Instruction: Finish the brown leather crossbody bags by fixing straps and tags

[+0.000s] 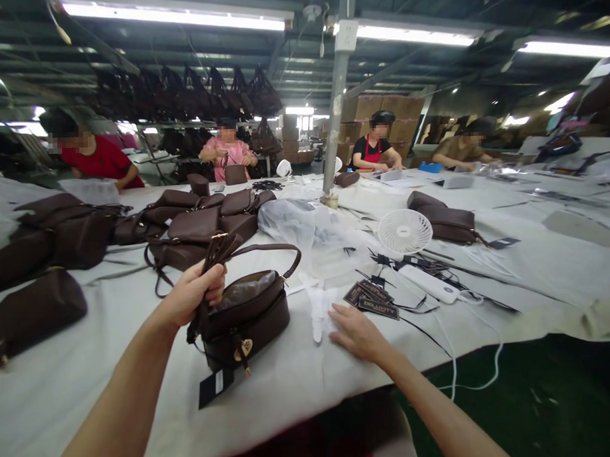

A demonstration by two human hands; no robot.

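My left hand is closed round the straps of a small dark brown handbag, which stands on the white table with a black tag hanging at its front. My right hand lies on the table with fingers stretched out, fingertips touching a white plastic piece. A few black labels lie just beyond that hand.
Several brown bags are heaped at the back left. A clear plastic bag, a small white fan, a white power strip with cables and another brown bag lie right. A pole rises mid-table. Other people work along the far side.
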